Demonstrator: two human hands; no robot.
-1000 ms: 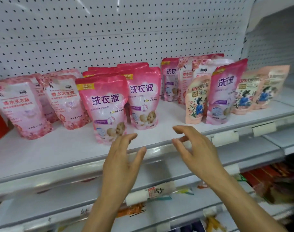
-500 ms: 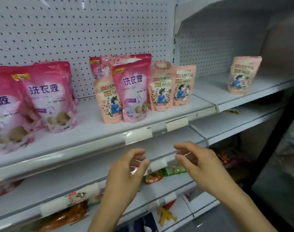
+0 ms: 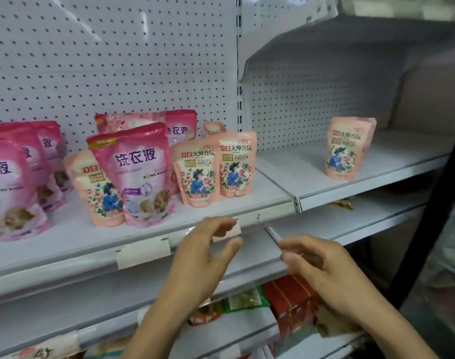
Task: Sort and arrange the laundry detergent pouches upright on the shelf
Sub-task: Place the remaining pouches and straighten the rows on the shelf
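Below the shelf (image 3: pixel 221 216) edge, left hand (image 3: pixel 203 257) and right hand (image 3: pixel 317 265) both loose and holding nothing, pink pouches (image 3: pixel 140 172) upright above them out of reach, one lone peach pouch (image 3: pixel 348 149) far right

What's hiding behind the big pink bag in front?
Behind the big pink pouch, a peach pouch peeks out on its left, and more pink pouches stand further back. Their lower parts are covered, so anything else there is hidden.

White pegboard back wall (image 3: pixel 117 60) behind, metal upright (image 3: pixel 238 73) dividing two shelving bays, dark post (image 3: pixel 433 224) far right, blank price-tag holder (image 3: pixel 143 252) on the rail.
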